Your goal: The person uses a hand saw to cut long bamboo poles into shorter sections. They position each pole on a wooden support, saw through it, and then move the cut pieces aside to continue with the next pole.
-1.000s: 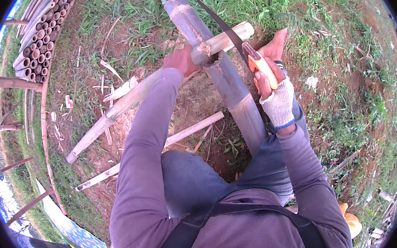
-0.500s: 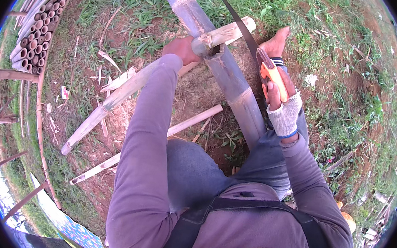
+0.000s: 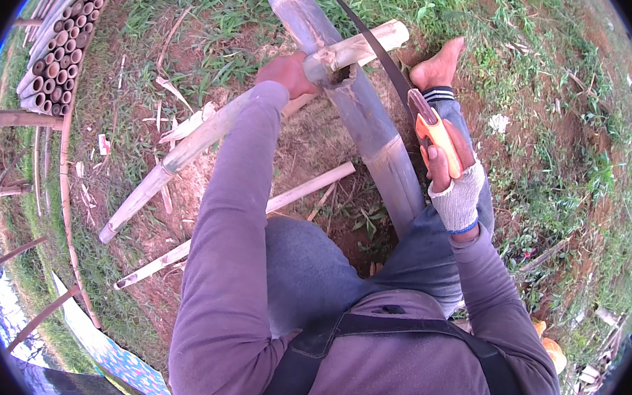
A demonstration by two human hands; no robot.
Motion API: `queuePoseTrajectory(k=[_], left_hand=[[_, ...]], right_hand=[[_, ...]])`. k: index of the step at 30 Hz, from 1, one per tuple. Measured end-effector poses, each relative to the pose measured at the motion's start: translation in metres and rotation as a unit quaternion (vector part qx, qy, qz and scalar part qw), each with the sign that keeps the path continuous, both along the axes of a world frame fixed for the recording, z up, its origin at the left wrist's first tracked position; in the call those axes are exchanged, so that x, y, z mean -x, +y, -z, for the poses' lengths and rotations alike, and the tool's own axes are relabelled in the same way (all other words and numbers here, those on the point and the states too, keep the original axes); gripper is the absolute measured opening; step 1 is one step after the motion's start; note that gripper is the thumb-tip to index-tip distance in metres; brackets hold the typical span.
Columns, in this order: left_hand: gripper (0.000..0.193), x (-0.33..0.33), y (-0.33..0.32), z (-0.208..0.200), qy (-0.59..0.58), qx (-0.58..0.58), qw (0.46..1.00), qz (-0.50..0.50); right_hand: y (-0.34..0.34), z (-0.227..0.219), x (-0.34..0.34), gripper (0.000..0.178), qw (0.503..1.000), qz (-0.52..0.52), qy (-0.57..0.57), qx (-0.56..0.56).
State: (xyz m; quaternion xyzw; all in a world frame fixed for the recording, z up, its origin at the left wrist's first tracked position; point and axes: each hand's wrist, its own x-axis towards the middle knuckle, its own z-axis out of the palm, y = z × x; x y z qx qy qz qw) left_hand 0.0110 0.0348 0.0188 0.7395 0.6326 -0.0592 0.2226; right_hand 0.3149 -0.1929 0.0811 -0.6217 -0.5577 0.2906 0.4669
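My left hand [image 3: 287, 75] is closed around a pale bamboo pole [image 3: 200, 140], next to the thick grey bamboo trunk [image 3: 369, 131]. The pole slants from lower left to upper right and lies across the trunk beside a dark notch; my forearm hides part of it. In my right hand [image 3: 455, 175], which wears a fingerless white knit glove, is the orange handle of a handsaw [image 3: 394, 74]. Its long dark blade points up and left, crossing the pale right end of the pole in this view. Whether the teeth touch the pole, I cannot tell.
A stack of cut bamboo tubes [image 3: 64, 51] stands at upper left behind a rail [image 3: 66, 178]. Split bamboo strips [image 3: 309, 187] lie on the ground in front of me. My bare foot [image 3: 439, 65] rests right of the trunk, near the blade.
My right hand has drawn the saw slightly down toward my body, and the blade has shifted with it. My left hand and the pole have barely moved.
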Motion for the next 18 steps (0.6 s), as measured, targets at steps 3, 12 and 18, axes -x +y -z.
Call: queuePoseTrajectory(k=[3, 12, 18], left_hand=[[0.085, 0.001, 0.002, 0.003, 0.001, -0.001, 1.000, 0.007], [0.085, -0.009, 0.006, 0.001, 0.019, 0.016, 1.000, 0.004], [0.081, 0.006, 0.003, -0.004, 0.007, 0.012, 1.000, 0.025]], right_hand=[[0.006, -0.008, 0.005, 0.042, 1.000, -0.005, -0.026, -0.015], [0.041, 0.011, 0.009, 0.039, 0.969, -0.022, -0.172, -0.177], [-0.005, -0.005, 0.008, 0.041, 0.991, -0.018, -0.100, -0.092]])
